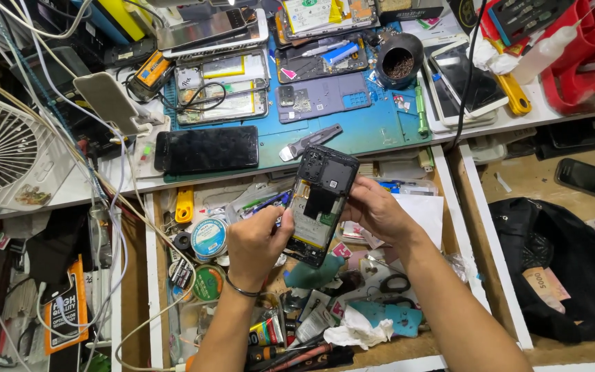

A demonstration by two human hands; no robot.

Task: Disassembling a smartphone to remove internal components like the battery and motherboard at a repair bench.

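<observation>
Both hands hold an opened phone (319,203) with its back cover off, tilted above a cluttered open drawer (449,207) just below the table (573,114) edge. The left hand (256,241) grips the phone's lower left edge, its fingers (280,224) closed around the frame with the thumb pressing near the pale battery. The right hand (377,210) clasps the phone's right side, fingers (356,193) curled against the edge near the dark upper section with the camera area. A thin bracelet (241,289) circles the left wrist.

On the table just beyond the phone lies a blue work mat (380,127) carrying several dismantled phones, among them a purple-grey phone frame (321,96) and two open phone bodies (223,86) side by side. A black phone (206,149) lies face up at the mat's left corner. A grey opening tool (309,142) rests on the mat just above the held phone, and a green pen-shaped tool (421,110) lies to the right. A dark round cup (399,60) stands near the mat's upper right. A white fan (5,151) sits at the far left, with cables running past it.

In the drawer under the hands are round tape rolls (209,238), a yellow tool (184,204), black scissors (390,284), a crumpled white tissue (356,329) and tubes. A black bag (559,269) lies in the compartment to the right
</observation>
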